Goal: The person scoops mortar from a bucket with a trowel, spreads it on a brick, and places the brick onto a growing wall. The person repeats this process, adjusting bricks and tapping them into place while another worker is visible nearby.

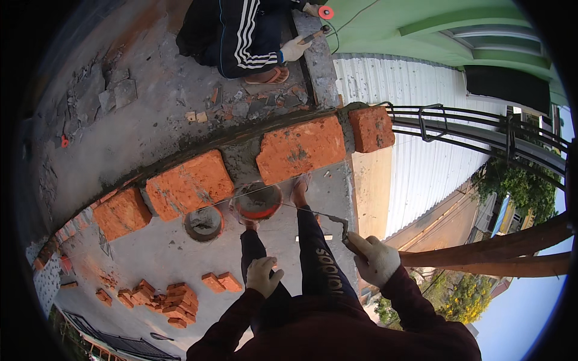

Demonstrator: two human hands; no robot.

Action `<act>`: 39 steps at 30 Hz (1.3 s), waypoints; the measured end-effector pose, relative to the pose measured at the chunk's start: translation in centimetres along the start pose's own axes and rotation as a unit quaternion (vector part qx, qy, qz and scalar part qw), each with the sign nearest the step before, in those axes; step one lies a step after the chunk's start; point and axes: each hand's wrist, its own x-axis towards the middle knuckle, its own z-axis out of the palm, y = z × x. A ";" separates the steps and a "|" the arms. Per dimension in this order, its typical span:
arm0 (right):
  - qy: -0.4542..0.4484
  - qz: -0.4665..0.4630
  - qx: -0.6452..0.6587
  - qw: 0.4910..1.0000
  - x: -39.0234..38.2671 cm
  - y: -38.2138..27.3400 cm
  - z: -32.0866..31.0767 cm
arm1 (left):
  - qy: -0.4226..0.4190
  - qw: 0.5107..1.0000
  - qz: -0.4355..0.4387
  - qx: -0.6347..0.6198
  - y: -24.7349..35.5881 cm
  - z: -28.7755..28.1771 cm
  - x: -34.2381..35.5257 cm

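Grey concrete floor (150,259) spreads on both sides of a low, curving row of rough orange bricks (301,149) bedded in dark grey mortar (241,162), its far left end fading toward the black lens rim. Cut off by the top edge, a crouching co-worker in dark, white-striped clothing (247,42) grips a hammer (318,33). Against the row's near side stand a small round dark bucket (205,240) and a larger orange-red one (259,214), the latter partly hidden behind the bricks. Right of the person's right leg, the pale-gloved right hand (377,262) has its fingers wrapped round the wooden handle of a metal trowel (356,242), whose blade is too foreshortened to make out. Over the left thigh, the pale-gloved left hand (264,277) has loosely curled, parted fingers; whether they touch the trousers I cannot tell. Black reinforcing bars (415,109) jut across the right side, brown timber poles (500,248) below them. Floor stretches between the buckets and loose brick stacks (174,304); its edge runs just beside the right leg.
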 end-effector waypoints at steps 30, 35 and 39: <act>0.029 -0.034 -0.417 0.908 15.5 -8.1 -13.0 | 0.167 0.909 0.242 0.294 21.4 -9.3 20.8; -0.032 -0.089 -0.373 0.923 11.2 -12.5 -14.6 | 0.195 0.910 0.246 0.271 20.7 -9.5 19.6; -0.013 -0.188 -0.339 0.922 9.8 -14.4 -16.1 | 0.156 0.940 0.261 0.152 18.6 -11.2 13.3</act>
